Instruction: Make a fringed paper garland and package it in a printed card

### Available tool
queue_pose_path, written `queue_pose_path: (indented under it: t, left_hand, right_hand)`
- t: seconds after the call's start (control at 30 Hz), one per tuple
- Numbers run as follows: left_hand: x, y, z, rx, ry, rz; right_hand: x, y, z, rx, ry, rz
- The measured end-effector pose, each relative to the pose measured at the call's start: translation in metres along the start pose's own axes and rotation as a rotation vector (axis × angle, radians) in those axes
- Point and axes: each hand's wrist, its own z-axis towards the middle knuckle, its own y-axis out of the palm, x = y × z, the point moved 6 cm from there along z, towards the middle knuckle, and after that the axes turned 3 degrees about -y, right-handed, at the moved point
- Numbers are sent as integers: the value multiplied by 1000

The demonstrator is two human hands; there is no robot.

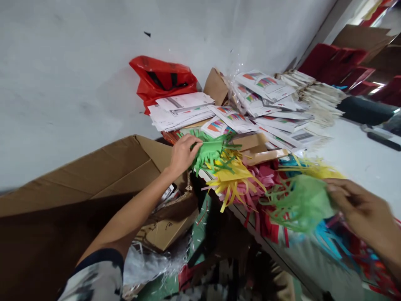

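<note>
Gripping paper fringes (209, 154) beside carton (94, 177)

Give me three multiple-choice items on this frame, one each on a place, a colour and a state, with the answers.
1. Where is the red plastic bag?
A) Against the wall behind the paper stacks
B) Hanging from a hook
C) Held up by a hand

2. What colour is the fringed paper under the left hand?
A) Pink
B) Blue
C) Green

3. What state is the cardboard box in?
A) Taped shut
B) Flaps open
C) Wrapped in plastic

Answers:
1. A: the bag sits behind the stacks.
2. C: green strips fan out around the fingers.
3. B: its flaps stand apart, showing the dark inside.
</note>
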Motion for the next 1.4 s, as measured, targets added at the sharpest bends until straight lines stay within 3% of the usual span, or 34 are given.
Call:
queue_pose_path:
  t: [0.07,0.13,0.27,0.33,0.4,0.5,0.67,0.77,0.83,0.93,1.07,1.2,1.3,1.4]
  left_hand:
    - [1,3,-5,5,6,-30]
    - [1,4,-10,-8,8,-33]
    - [3,-3,-17,-51,-6,101]
    - [15,-12,-19,-32,3,154]
    - [39,-19,-22,-13,40,102]
    - [91,-18,-29,-40,82,-168]
    - [176,15,-49,-199,-1,-570]
    - [206,34,-59,-276,-97,-605]
    - [219,41,-62,-340,-167,-659]
    - [236,49,-66,-562,-285,-920]
    - [274,55,-72,-979,-345,-1223]
    - [312,61,-80,-1305,-340,-1255]
    - [325,71,-89,-1458,-392,-1248]
    - [331,84,-112,-1632,-486,-1271]
  right_hand:
    - [7,32,13,-140,3,-6]
    - [-5,54,25,-204,-46,-80]
    - [-53,64,38,-152,-181,-173]
    - [-70,61,37,-124,-210,-160]
    - [-79,56,31,-100,-220,-123]
    - [-86,45,13,-38,-219,-69]
    - [-99,30,-25,69,-204,7]
    - [-104,21,-45,72,-212,82]
    - [-101,13,-56,-12,-203,136]
    - [-89,-1,-68,-190,-171,261]
    - [-69,-23,-81,-262,-138,533]
    - [-59,-14,-106,-495,-56,837]
    - [-41,-12,-122,-462,83,987]
    - [-24,-23,-136,-381,146,1090]
